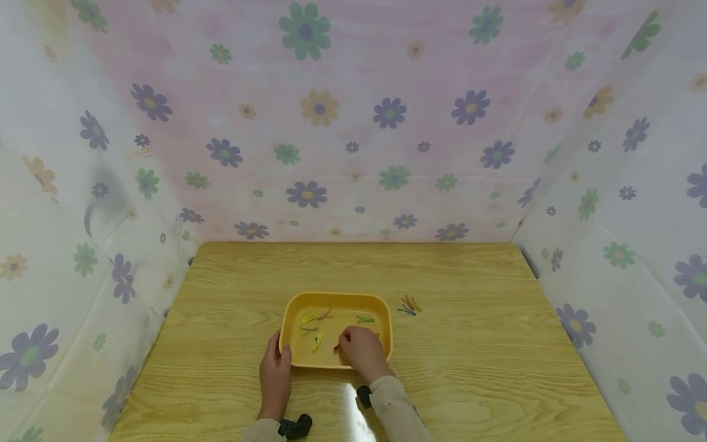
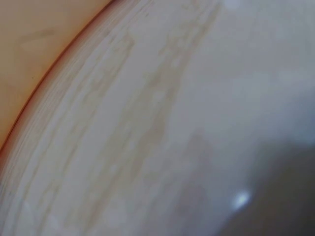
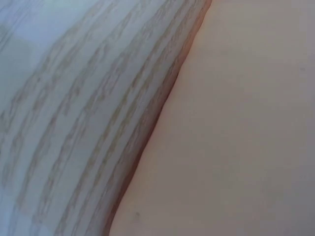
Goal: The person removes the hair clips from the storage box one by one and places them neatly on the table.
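Note:
A yellow rectangular tray [image 1: 338, 296] stands on the wooden table in the head view. My left hand [image 1: 274, 376] grips its left side near the front corner, thumb over the rim. Over the tray's front right part, my right hand [image 1: 363, 351] pinches a small dark red hair clip [image 1: 336, 348] low near the tray floor. Its fingers hide part of the clip. Around it in the tray lie a yellow hair clip [image 1: 317, 342], another yellow clip [image 1: 308, 318], a green clip [image 1: 365, 319] and a few thin clips. Both wrist views show only blurred skin and tabletop.
Right of the tray, a small group of orange and brown clips [image 1: 409, 302] lies on the table [image 1: 469, 356] beside a blue clip [image 1: 407, 312]. Flower-patterned cloth [image 1: 353, 166] hangs behind the table and along both sides. Dark wrist devices [image 1: 296, 426] sit on both arms.

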Action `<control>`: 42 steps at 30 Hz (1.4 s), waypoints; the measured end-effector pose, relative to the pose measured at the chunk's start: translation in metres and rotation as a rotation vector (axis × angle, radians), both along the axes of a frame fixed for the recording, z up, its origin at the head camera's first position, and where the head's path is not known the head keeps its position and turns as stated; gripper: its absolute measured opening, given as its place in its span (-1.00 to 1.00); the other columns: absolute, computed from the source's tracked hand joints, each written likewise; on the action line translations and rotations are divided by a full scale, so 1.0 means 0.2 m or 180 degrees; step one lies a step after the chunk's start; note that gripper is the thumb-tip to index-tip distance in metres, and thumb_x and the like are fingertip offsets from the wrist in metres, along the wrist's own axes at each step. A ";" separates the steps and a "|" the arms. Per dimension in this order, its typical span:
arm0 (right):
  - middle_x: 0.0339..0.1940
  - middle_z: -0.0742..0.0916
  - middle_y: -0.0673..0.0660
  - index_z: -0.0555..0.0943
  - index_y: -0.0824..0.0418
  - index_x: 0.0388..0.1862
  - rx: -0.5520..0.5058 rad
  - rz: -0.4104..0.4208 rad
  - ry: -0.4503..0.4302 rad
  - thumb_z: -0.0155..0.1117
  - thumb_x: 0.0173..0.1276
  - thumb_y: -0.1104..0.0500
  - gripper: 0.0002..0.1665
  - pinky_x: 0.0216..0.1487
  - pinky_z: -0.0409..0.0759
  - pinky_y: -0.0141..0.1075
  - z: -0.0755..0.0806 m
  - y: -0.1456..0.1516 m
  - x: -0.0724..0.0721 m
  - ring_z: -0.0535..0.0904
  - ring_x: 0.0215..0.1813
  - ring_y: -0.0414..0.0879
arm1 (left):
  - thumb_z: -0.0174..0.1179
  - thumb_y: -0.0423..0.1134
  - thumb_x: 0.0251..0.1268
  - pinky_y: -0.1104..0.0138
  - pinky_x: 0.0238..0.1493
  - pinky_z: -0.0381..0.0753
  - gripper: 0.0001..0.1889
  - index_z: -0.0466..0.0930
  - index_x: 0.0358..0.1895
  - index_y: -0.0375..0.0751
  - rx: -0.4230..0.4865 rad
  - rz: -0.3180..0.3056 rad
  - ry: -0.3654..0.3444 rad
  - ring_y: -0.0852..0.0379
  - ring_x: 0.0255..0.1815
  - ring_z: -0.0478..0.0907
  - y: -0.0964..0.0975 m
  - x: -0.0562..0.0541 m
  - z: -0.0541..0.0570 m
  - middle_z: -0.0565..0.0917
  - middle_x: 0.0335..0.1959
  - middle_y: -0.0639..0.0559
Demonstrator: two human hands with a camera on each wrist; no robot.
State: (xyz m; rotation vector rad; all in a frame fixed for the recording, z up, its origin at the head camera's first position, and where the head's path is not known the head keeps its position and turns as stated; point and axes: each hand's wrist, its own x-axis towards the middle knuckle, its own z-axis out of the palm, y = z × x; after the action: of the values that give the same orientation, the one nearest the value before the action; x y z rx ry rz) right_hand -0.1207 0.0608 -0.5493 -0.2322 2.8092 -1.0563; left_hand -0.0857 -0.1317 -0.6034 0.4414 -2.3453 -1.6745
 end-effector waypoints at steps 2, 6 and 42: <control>-0.52 0.65 -0.10 0.65 0.10 -0.41 0.0026 -0.0052 0.0088 0.09 0.27 0.13 -0.80 -0.56 0.41 -0.40 0.00 0.00 -0.01 0.42 -0.59 -0.29 | -0.12 -0.09 0.34 0.11 0.13 0.34 -0.59 0.29 0.24 0.02 -0.0004 0.0001 -0.0010 0.14 0.21 0.27 0.00 0.00 0.00 0.35 0.21 0.08; -0.47 0.66 -0.10 0.67 0.06 -0.40 0.0038 -0.0145 0.0285 0.14 0.24 0.11 -0.84 -0.49 0.46 -0.40 -0.01 0.01 -0.02 0.48 -0.50 -0.28 | -0.13 -0.08 0.33 0.10 0.14 0.33 -0.58 0.28 0.25 0.02 0.0000 0.0006 -0.0060 0.13 0.22 0.26 0.00 0.00 0.00 0.34 0.22 0.08; -0.63 0.62 -0.05 0.59 0.08 -0.54 -0.0832 -0.0728 0.0121 0.11 0.24 -0.14 -0.64 -0.73 0.25 -0.37 0.10 0.14 0.00 0.30 -0.72 -0.19 | -0.13 -0.07 0.34 0.13 0.12 0.35 -0.56 0.25 0.27 -0.02 -0.0063 -0.0069 -0.0022 0.12 0.21 0.27 0.01 0.01 0.01 0.33 0.23 0.04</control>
State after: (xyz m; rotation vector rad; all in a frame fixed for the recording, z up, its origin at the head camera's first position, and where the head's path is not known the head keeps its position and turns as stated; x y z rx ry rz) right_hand -0.1213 0.0897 -0.5296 0.0474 2.7744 -1.4852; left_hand -0.0845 -0.1300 -0.6004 0.4203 -2.3779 -1.6601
